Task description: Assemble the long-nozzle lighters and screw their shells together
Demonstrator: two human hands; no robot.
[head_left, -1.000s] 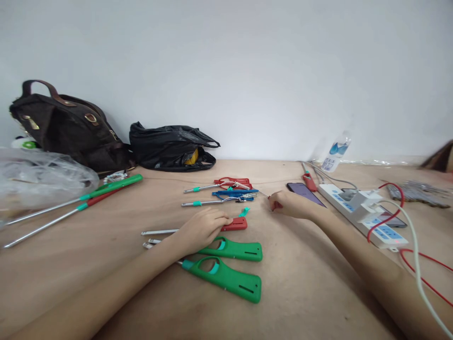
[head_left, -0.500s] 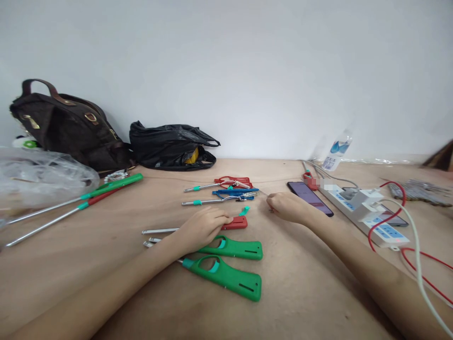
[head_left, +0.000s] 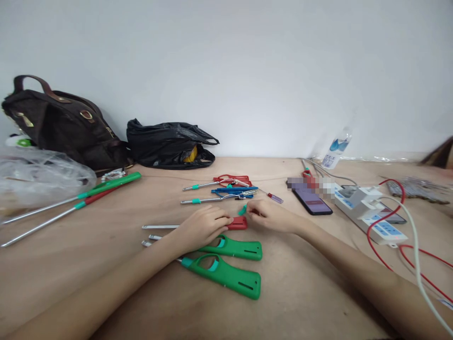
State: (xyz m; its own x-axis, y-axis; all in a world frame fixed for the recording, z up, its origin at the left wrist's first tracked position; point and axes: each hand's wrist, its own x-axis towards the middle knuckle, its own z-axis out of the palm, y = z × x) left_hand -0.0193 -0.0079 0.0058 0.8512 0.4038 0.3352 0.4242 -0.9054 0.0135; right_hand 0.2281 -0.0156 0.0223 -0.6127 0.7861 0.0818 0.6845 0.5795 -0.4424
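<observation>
My left hand lies curled over a red long-nosed lighter on the table, pressing it down. My right hand has its fingers pinched at a small teal piece just beyond the red lighter's end. A small screwdriver with a red handle lies loose behind my right hand. Two green lighters lie in front of my left hand.
Red and blue lighter parts lie further back. Long green and red lighters and a clear plastic bag are at left. A brown handbag and a black bag stand by the wall. A phone, power strip, cables and a bottle are at right.
My right hand has let go of the small screwdriver, which now lies on the table, and has moved left to the teal piece by the red lighter. My left hand has stayed put.
</observation>
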